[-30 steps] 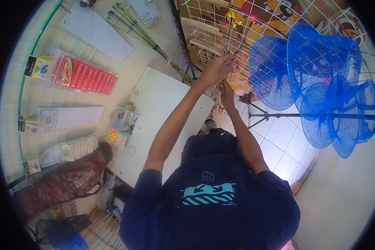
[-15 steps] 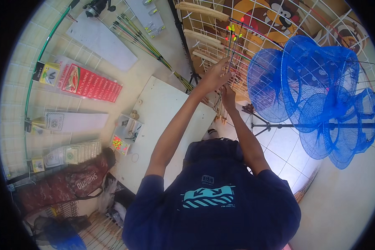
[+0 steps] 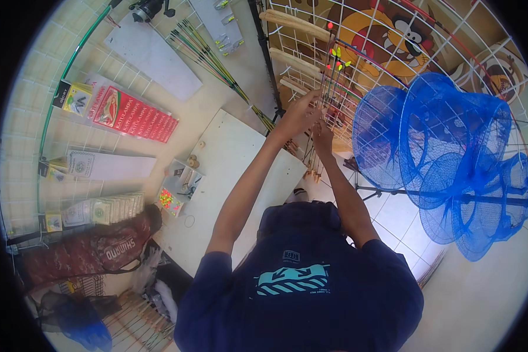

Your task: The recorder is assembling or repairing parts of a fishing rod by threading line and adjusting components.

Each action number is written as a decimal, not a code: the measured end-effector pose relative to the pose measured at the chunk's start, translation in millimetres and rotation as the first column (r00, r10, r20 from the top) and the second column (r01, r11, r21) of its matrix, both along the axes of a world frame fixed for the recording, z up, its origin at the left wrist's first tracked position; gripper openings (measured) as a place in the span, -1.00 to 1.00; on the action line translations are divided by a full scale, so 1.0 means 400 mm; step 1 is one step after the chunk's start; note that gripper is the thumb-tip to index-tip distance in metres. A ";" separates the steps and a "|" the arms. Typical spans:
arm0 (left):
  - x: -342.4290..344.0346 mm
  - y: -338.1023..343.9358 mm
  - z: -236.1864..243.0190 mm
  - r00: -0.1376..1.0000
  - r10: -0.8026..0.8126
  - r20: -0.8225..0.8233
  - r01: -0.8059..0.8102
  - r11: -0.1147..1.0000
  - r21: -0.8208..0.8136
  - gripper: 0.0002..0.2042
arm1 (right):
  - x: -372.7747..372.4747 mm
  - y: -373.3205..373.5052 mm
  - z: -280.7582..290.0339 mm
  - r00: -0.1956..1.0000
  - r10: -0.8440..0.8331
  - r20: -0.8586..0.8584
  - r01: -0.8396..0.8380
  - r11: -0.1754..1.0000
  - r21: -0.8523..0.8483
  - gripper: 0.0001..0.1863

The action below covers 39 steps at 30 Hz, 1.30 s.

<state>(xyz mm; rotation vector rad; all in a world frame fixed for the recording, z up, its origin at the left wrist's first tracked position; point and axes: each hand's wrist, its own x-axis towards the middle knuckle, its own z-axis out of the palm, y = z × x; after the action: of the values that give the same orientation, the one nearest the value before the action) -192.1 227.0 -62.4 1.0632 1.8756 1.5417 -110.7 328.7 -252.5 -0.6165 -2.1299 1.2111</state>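
Note:
Both my hands are raised at the white wire grid point(image 3: 358, 14), closed around a bunch of thin sticks with bright red and yellow tips point(image 3: 337, 59), which look like fishing floats. My left hand point(image 3: 297, 119) grips them higher up, its fingertips against the shafts. Just below and to the right, my right hand point(image 3: 322, 141) is closed round their lower part. The sticks stand nearly upright. Thin lower ends point(image 3: 314, 174) with orange-brown tips show beneath my hands; whether they belong to the same sticks, I cannot tell.
Blue mesh nets point(image 3: 440, 141) hang at the right on a black stand. A white table point(image 3: 229, 170) lies under my left arm, with a clear box of small coloured beads point(image 3: 170, 201) at its left edge. Wooden handles point(image 3: 293, 23) cross the grid. Packaged tackle point(image 3: 132, 114) hangs at left.
The view has shifted slightly, so the nets and grid sit lower and further right. Both hands stay closed on the sticks, and the bright tips now stand a little farther above my left hand.

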 end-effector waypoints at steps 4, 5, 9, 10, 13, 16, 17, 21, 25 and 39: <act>-0.001 0.007 -0.001 0.997 -0.016 0.069 0.021 0.998 -0.065 -0.37 | 0.005 0.006 0.025 1.000 0.006 0.001 -0.006 0.996 -0.089 -0.75; -0.007 0.013 -0.020 0.982 0.072 -0.174 -0.073 0.997 0.002 -0.34 | 0.000 0.005 0.019 1.000 0.009 -0.005 -0.010 0.996 -0.085 -0.75; -0.045 0.040 -0.048 0.939 0.192 -0.285 -0.172 0.980 0.097 -0.30 | -0.004 -0.002 0.023 0.999 0.020 0.044 -0.019 0.999 -0.033 -0.76; -0.046 0.048 -0.047 0.935 0.207 -0.288 -0.197 0.978 0.061 -0.34 | -0.001 0.001 0.027 0.992 0.038 0.124 -0.033 0.999 -0.042 -0.76; -0.044 0.066 -0.038 0.975 0.190 -0.117 -0.172 0.974 0.147 -0.44 | 0.017 -0.013 0.020 0.996 0.007 0.087 0.002 0.995 -0.104 -0.77; -0.031 0.083 -0.013 0.978 0.210 -0.006 -0.205 0.962 0.180 -0.62 | 0.031 -0.009 -0.004 0.999 0.007 0.032 -0.005 0.998 -0.069 -0.77; -0.028 0.084 -0.007 0.979 0.206 -0.008 -0.201 0.963 0.180 -0.62 | 0.039 -0.011 -0.008 1.000 0.003 0.030 -0.001 0.998 -0.070 -0.77; -0.023 0.097 0.003 0.964 0.236 -0.123 -0.219 0.966 0.140 -0.76 | 0.063 -0.029 -0.010 0.999 0.023 0.037 -0.017 0.987 -0.161 -0.76; -0.023 0.125 0.011 0.959 0.214 -0.186 -0.186 0.970 0.157 -0.78 | 0.074 -0.028 -0.020 1.000 0.027 -0.004 -0.027 0.982 -0.189 -0.75; -0.024 0.100 0.008 0.961 0.247 -0.123 -0.219 0.955 0.202 -0.63 | 0.087 -0.010 0.056 1.000 0.018 -0.019 -0.021 0.987 -0.162 -0.73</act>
<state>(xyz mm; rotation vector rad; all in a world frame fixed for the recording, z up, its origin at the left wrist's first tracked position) -201.7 267.1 -59.1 1.0930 2.0491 1.8498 -75.8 324.8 -229.9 -0.6545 -2.0405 1.4060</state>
